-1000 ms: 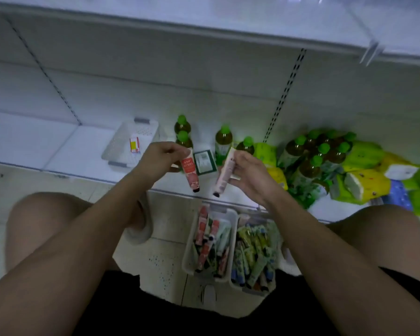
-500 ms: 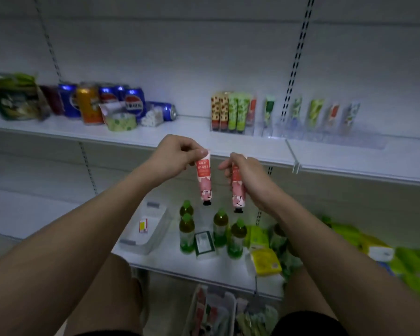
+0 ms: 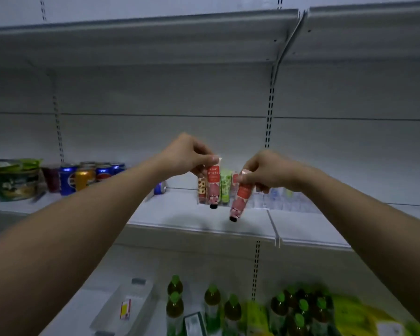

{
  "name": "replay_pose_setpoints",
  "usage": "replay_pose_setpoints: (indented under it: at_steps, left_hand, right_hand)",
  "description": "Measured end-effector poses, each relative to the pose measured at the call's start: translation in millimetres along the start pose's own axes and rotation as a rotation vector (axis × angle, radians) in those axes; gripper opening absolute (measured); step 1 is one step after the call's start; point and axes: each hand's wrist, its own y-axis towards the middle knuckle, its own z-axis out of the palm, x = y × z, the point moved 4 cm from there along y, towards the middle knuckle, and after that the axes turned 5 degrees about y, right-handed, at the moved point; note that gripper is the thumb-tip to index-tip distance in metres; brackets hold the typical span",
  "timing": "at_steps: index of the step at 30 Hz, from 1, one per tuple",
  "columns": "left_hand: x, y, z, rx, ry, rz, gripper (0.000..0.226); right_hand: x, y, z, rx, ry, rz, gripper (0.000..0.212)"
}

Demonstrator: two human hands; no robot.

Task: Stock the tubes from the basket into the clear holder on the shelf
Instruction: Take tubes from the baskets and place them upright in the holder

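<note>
My left hand [image 3: 190,154] pinches the top end of a red-and-pink tube [image 3: 213,187] that hangs cap down. My right hand [image 3: 268,172] pinches a second red-and-pink tube [image 3: 240,202], tilted with its black cap down and to the left. Both tubes hang just in front of the clear holder [image 3: 279,201] on the middle shelf [image 3: 180,214]. Several tubes stand in the holder's left end, among them a green one [image 3: 226,187] and a yellow patterned one [image 3: 201,187]. The basket is out of view.
Drink cans [image 3: 83,177] and a green bowl pack [image 3: 15,180] stand on the middle shelf's left. On the lower shelf are green-capped bottles [image 3: 212,300], a clear bin [image 3: 129,306] and yellow-green packs [image 3: 359,314]. An upper shelf [image 3: 155,37] overhangs.
Both hands have risen from above the basket to the middle shelf, each carrying its tube. The view has tilted up, so the basket has left the frame and the holder is now close.
</note>
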Motion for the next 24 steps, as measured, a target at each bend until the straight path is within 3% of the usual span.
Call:
replay_pose_setpoints:
  at_steps: [8, 15, 21, 24]
  left_hand:
    - [15.4, 56.1, 11.4, 0.071, 0.014, 0.006, 0.016]
    - [41.1, 114.8, 33.1, -0.031, 0.035, 0.038, 0.006]
    - [70.3, 164.6, 47.7, -0.11, -0.114, 0.045, 0.005]
    - [87.2, 184.8, 52.1, -0.134, -0.163, 0.025, 0.003]
  right_hand:
    - [-22.5, 46.1, -31.5, -0.063, -0.138, -0.05, 0.012]
    - [-57.1, 102.7, -33.2, -0.185, -0.262, -0.073, 0.012]
    - [-91.9, 161.9, -30.7, -0.255, -0.196, -0.044, 0.007]
    - [-106.3, 190.1, -23.3, -0.299, -0.282, -0.051, 0.006]
